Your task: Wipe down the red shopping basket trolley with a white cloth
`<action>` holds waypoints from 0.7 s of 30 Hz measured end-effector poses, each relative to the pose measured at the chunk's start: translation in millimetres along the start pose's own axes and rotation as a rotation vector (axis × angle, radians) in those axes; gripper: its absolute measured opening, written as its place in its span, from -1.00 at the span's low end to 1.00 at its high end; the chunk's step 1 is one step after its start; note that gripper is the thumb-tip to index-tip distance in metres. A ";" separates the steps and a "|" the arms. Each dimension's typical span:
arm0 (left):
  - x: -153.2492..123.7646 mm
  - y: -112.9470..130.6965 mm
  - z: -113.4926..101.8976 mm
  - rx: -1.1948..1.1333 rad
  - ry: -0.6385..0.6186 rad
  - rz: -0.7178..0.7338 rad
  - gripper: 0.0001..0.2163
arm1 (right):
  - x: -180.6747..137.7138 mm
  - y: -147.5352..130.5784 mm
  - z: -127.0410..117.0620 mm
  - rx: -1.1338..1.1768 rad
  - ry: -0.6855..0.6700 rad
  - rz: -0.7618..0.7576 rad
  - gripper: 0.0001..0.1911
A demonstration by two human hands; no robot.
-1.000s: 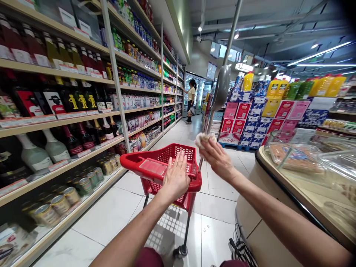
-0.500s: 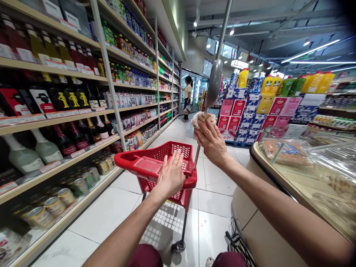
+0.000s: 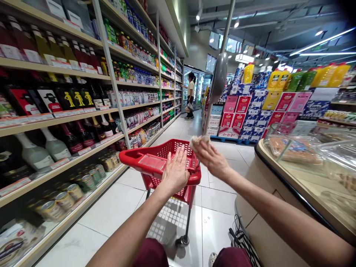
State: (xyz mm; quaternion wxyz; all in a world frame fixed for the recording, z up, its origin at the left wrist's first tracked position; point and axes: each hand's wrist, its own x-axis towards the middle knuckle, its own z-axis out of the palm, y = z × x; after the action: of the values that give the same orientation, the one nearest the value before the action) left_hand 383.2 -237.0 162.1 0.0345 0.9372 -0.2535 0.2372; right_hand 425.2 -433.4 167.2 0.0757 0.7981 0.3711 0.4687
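A red plastic shopping cart (image 3: 150,163) with a perforated basket stands right in front of me. My left hand (image 3: 176,170) lies flat over its near rim, palm down, fingers stretched out, holding nothing. My right hand (image 3: 213,159) has a crumpled whitish cloth (image 3: 198,141) under its fingers. The cloth is against the lower part of a thin metal pole (image 3: 228,26) rising beside the cart's right side. Higher up, a grey oval plastic piece (image 3: 219,78) sits on the pole. My right palm and the cloth's far side are hidden.
Shelves of bottles and cans (image 3: 91,109) line the left side. To the right is a rounded display counter (image 3: 256,178) with packaged food, black cables (image 3: 240,237) at its foot. Stacked drink boxes (image 3: 241,111) stand ahead. A person (image 3: 190,94) stands farther down the aisle.
My right hand has slid down the pole with the cloth, from just under the grey piece to about the cart rim's height. My left hand stays flat over the cart. The view has shifted slightly.
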 end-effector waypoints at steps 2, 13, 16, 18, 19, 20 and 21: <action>0.3 -0.4 1.1 0.001 -0.008 0.005 -0.40 | -5.7 -4.1 2.0 0.000 -0.022 -0.072 -0.45; 1.5 2.9 3.2 0.040 -0.004 0.007 -0.41 | -7.9 -4.6 4.7 0.023 -0.076 -0.028 -0.49; 2.9 4.8 2.9 0.046 0.001 0.000 -0.41 | -3.7 -0.3 1.0 -0.004 -0.028 0.061 -0.51; 3.8 6.7 2.6 0.045 0.003 -0.003 -0.41 | -2.9 1.9 -0.6 -0.007 0.007 0.108 -0.51; 4.1 7.8 2.6 0.043 -0.001 -0.003 -0.42 | -4.8 1.4 -0.3 0.005 0.006 0.096 -0.52; 4.3 8.8 2.5 0.041 -0.006 -0.003 -0.42 | -8.0 0.2 0.6 0.025 -0.011 0.057 -0.52; 4.5 9.6 2.5 0.041 -0.012 -0.004 -0.43 | -11.6 -1.1 1.8 0.044 -0.042 0.004 -0.52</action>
State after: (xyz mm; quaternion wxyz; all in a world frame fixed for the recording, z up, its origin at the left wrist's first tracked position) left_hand 383.0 -247.9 161.4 0.0144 0.9396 -0.2467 0.2367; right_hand 422.7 -439.9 157.7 0.0648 0.8099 0.3780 0.4438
